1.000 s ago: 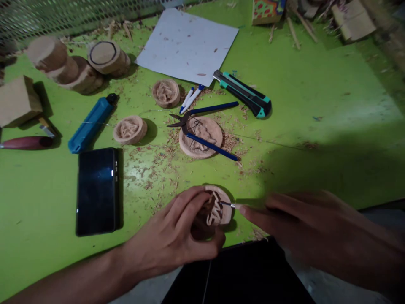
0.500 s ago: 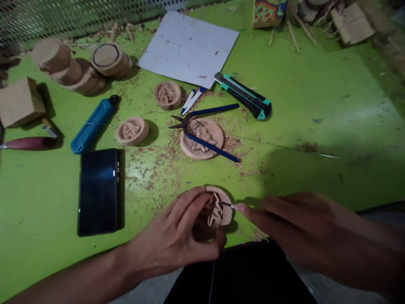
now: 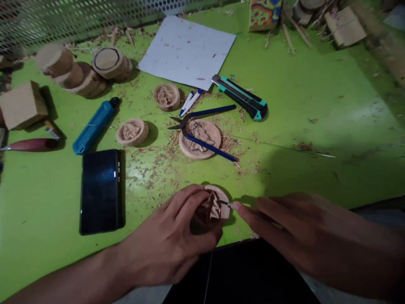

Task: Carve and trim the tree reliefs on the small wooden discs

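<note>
Fingers and thumb of the left hand [image 3: 180, 223] grip a small wooden dish [image 3: 222, 195] at the near edge of the green table [image 3: 300, 93]; a zigzag raised shape fills its hollow, partly hidden by the fingers. The right hand [image 3: 291, 232] pinches a thin carving tool [image 3: 225, 203], index finger stretched along it, the dark metal end reaching over the rim into the dish. Its handle is mostly covered by the hand.

To the left lies one black phone [image 3: 99, 190]. Further on, one wooden plate [image 3: 215, 131] carries a raised relief in its hollow, with one pair of pliers [image 3: 185, 123], blue handles spread, lying across it. Around it are shavings [image 3: 232, 143]. One red-handled tool [image 3: 33, 145] rests at the far left, and one blue cutter [image 3: 95, 126] lies just beyond the phone. Two small bowls, a nearer one [image 3: 143, 136] and a farther one [image 3: 176, 101], each hold a carved lump, making four hollowed pieces in all.

Past the pliers are two pens [image 3: 193, 100], one green-and-black cutter [image 3: 242, 97] and one wooden block [image 3: 23, 105]. Behind these, one white sheet of paper [image 3: 190, 50] bears scattered chips; four log rounds [image 3: 109, 63] sit to its left, one marked with a dark ring. One painted block [image 3: 264, 14] stands at the far edge.
</note>
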Demonstrator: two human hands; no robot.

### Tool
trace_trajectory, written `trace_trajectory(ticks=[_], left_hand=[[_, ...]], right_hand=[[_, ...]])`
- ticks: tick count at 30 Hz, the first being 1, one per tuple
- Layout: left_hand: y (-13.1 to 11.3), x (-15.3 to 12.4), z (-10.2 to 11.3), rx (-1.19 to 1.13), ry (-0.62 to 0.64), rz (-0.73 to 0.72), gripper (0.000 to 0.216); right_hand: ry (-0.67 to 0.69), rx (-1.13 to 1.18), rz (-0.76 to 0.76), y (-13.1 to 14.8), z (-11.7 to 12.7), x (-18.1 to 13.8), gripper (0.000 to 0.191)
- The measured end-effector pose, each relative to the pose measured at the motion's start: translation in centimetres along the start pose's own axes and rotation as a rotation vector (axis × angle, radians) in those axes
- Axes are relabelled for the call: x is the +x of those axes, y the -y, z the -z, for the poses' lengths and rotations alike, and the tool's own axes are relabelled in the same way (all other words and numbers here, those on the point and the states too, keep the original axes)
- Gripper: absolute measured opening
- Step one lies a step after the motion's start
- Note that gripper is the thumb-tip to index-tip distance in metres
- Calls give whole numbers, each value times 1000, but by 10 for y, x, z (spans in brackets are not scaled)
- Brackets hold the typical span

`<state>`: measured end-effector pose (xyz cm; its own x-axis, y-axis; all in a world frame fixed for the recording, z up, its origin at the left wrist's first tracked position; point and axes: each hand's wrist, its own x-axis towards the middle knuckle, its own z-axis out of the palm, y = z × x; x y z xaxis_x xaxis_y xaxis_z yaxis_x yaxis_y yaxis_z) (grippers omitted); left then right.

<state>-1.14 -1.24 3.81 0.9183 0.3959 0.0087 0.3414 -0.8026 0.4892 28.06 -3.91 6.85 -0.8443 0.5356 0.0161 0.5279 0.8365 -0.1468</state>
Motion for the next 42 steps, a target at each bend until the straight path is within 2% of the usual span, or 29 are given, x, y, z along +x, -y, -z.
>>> trace_trajectory(ticks=[2,7,15,20,26,34,40,42], left_hand=[[-6,3,5,-6,-11,33,38],[-18,7,6,-35,-40,109,33],[1,4,19,-150,34,95,46],[10,2,15,-71,58,43,56],[12,2,10,19,-48,-25,35],[4,7,8,199,-110,-72,35],[2,5,7,199,-67,-75,38],[2,3,5,195,-61,-57,39]], right_hand=[[6,-6,-7,1,2,2,56],[10,-42,-20,1,3,5,58],[84,-93,6,0,0,0,66],[102,-93,24,-2,2,1,67],[98,-90,22,-1,2,-1,69],[53,-27,9,-2,5,4,63],[18,16,-25,0,4,3,58],[42,25,-33,1,3,0,61]])
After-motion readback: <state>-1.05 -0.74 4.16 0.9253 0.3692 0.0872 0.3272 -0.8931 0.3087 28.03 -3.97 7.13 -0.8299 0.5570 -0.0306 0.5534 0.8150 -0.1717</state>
